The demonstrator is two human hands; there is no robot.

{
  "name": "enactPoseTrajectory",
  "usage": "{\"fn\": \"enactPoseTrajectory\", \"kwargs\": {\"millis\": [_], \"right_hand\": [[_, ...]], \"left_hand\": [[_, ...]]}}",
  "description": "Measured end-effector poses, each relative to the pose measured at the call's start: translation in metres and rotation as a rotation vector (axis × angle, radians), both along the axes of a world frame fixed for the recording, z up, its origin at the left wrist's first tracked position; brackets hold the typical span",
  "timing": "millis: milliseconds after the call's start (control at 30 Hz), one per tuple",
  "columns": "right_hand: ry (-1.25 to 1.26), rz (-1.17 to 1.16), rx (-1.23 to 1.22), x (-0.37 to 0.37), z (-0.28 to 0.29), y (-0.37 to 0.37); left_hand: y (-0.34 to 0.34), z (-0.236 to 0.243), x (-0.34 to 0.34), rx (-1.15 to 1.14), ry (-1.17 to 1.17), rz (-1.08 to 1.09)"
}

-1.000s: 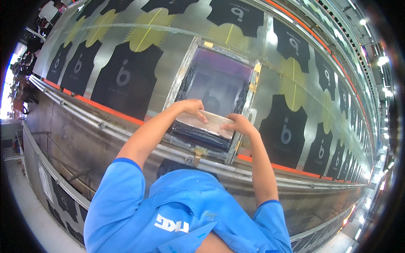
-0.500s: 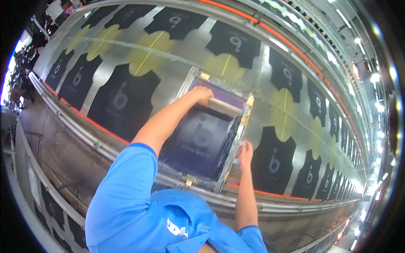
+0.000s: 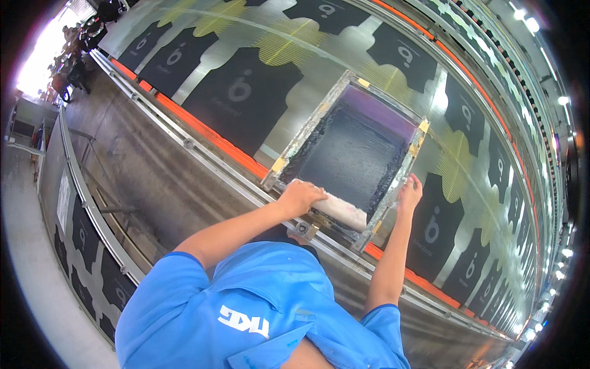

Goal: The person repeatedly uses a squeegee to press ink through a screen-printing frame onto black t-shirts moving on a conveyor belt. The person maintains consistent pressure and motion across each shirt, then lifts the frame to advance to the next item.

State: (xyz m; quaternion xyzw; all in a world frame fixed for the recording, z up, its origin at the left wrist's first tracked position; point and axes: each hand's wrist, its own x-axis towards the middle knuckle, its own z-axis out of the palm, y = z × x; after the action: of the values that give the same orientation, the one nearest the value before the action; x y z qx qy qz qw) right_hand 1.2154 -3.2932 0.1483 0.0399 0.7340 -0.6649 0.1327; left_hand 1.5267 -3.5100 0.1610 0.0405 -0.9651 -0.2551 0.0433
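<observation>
My left hand is closed round the left part of a squeegee with a pale, ink-smeared handle. The squeegee lies across the near end of a screen-printing frame, inside its border. Dark wet ink coats the middle of the mesh, thicker along the sides, and a purple strip of mesh shows at the far end. At the frame's right side, my right hand has its fingers curled at the edge, gripping it. What lies under the frame is mostly hidden.
Black garment pieces with grey printed emblems lie in rows on the long metal table, between yellow-striped patches. A metal rail and an orange strip edge the near side. Another printing table stands left across the aisle.
My left hand has drawn the squeegee from the far end of the frame to the near end. My right hand stays at the right edge. The whole view has shifted.
</observation>
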Motion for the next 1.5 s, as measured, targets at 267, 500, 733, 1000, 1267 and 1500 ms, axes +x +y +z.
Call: {"fn": "enactPoseTrajectory", "kwargs": {"millis": [267, 500, 733, 1000, 1267, 1500], "right_hand": [[0.36, -0.104, 0.487, 0.051, 0.023, -0.093], [0.537, -0.079, 0.326, 0.127, -0.022, -0.28], [0.33, -0.101, 0.377, 0.193, -0.019, -0.399], [0.215, -0.089, 0.491, 0.209, -0.01, -0.447], [0.2, 0.054, 0.571, 0.199, -0.027, -0.44], [0.89, 0.499, 1.163, 0.134, 0.05, -0.449]], "left_hand": [[-0.086, 0.037, 0.036, 0.029, -0.24, -0.08], [-0.3, 0.038, 0.095, -0.26, -0.291, -0.009], [-0.424, 0.028, 0.147, -0.279, -0.168, -0.033], [-0.463, 0.014, 0.178, -0.189, -0.186, -0.023], [-0.513, 0.017, 0.068, -0.102, -0.009, 0.021], [-0.59, 0.016, -0.098, -0.217, -0.212, -0.109]]}}
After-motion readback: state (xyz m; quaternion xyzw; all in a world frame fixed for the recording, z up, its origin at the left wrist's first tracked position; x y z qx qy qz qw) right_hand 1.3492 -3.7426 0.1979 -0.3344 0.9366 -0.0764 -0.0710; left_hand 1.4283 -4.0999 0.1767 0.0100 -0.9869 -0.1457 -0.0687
